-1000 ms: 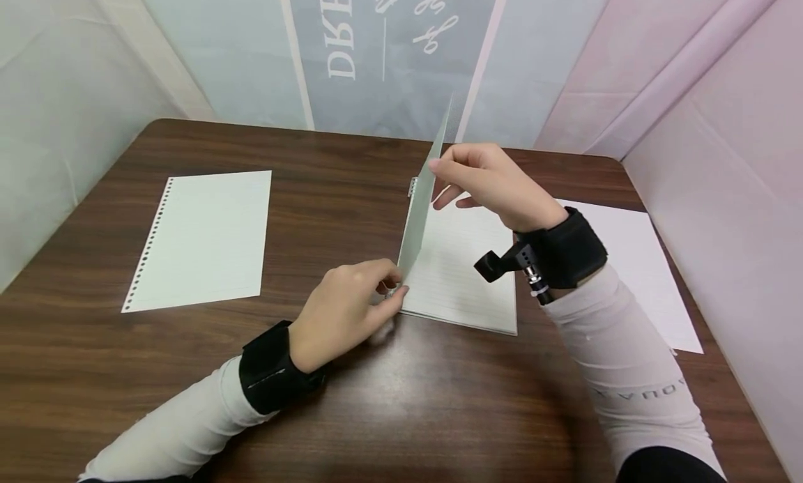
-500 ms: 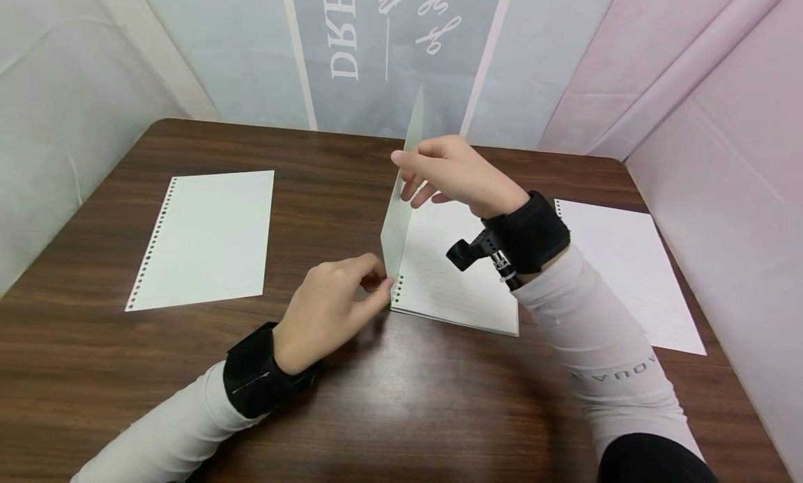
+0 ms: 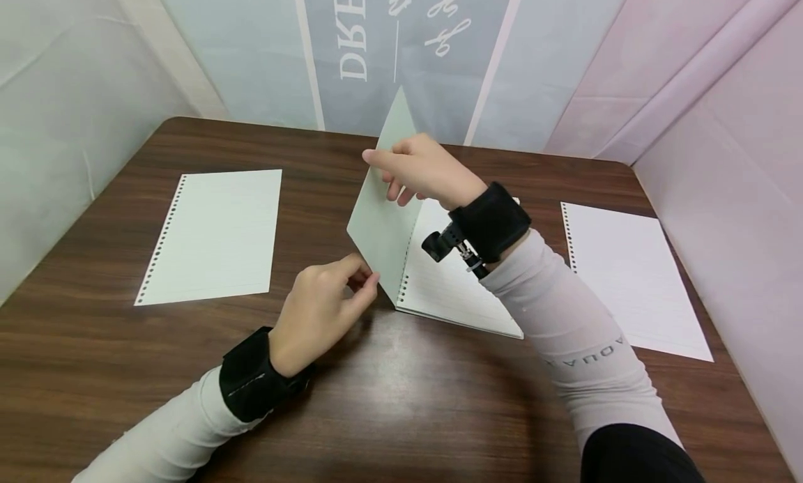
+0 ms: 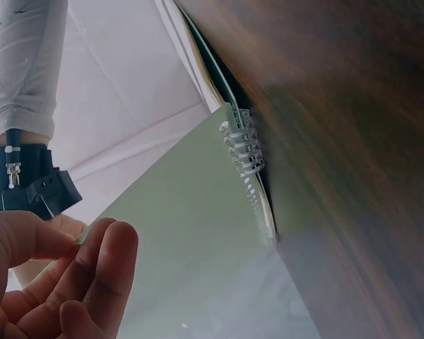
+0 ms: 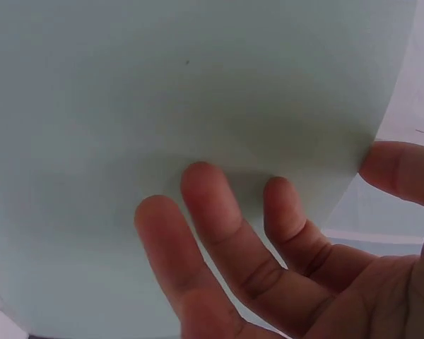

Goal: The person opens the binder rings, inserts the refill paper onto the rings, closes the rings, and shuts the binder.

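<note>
- Head: the notebook [image 3: 461, 291] is lying at centre, its pale-green cover [image 3: 376, 225] standing tilted; the left hand [image 3: 320, 312] is pinching its near edge, the right hand [image 3: 429, 173] touching it higher.
- Left wrist: the spiral binding [image 4: 244, 150] is showing at upper middle — swinging the cover evenly about it should avoid creases.
- Right wrist: loosely spread fingers [image 5: 215, 208] are resting against the cover, lower centre — light, flat pressure seems best.

I count: my hands [image 3: 320, 312], 2 | notebook [image 3: 389, 239], 1 | loose sheets [image 3: 213, 239], 2, at nine and three o'clock | my wristbands [image 3: 254, 378], 2 | table [image 3: 401, 420], 1
</note>
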### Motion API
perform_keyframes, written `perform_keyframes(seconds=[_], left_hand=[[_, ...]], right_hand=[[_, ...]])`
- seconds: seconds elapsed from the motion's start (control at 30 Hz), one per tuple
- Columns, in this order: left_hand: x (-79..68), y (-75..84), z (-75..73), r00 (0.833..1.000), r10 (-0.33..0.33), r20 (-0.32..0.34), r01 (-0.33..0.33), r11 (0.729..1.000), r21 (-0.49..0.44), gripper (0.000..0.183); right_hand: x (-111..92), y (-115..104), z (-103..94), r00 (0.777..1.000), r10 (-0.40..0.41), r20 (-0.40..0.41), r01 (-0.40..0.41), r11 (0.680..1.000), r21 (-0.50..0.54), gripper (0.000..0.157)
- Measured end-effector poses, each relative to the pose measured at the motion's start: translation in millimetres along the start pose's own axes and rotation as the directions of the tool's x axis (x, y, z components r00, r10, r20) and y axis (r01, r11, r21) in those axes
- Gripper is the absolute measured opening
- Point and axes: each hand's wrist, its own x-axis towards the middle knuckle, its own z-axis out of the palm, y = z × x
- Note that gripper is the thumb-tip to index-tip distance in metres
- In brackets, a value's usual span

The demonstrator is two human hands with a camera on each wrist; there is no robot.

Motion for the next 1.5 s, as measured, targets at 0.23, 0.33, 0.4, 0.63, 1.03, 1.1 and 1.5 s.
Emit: perform_keyframes(seconds=[0.23, 0.33, 0.4, 0.63, 1.03, 1.1, 1.5], left_hand=[[-2.1, -0.5, -0.2, 1.0, -0.02, -0.017, 0.02, 1.0, 0.001, 0.008], [-4.2, -1.6, 0.0, 0.999, -0.037, -0.028, 0.037, 0.999, -0.004, 0.008], [-5.8, -2.2, 0.2, 0.998, -0.047, -0.036, 0.047, 0.999, -0.011, 0.008], [-10.0, -7.3, 1.9, 0.996, -0.063, -0.056, 0.061, 0.997, -0.047, 0.008], [-11.3, -17.8, -3.8, 0.985, -0.171, 0.004, 0.17, 0.973, -0.158, 0.008], [-13.5, -19.9, -4.3, 0.978, -0.206, 0.013, 0.205, 0.963, -0.176, 0.008], [-13.7, -27.1, -6.4, 0.953, -0.288, 0.092, 0.303, 0.916, -0.264, 0.008]], right_hand=[[2, -10, 5.0, 0.998, -0.014, -0.058, 0.002, 0.979, -0.206, 0.051], [2, -14, 8.7, 0.998, -0.027, -0.055, 0.014, 0.971, -0.239, 0.053], [2, -16, 11.8, 0.998, -0.038, -0.043, 0.027, 0.971, -0.238, 0.053], [3, 0, 13.7, 0.999, -0.052, -0.009, 0.048, 0.973, -0.227, 0.047], [-2, 64, -8.9, 1.0, 0.03, -0.004, -0.03, 0.978, -0.207, 0.069], [-6, 73, -10.1, 0.998, 0.061, 0.015, -0.057, 0.978, -0.201, 0.079], [-34, 131, -22.5, 0.992, 0.125, 0.02, -0.116, 0.959, -0.257, 0.092]])
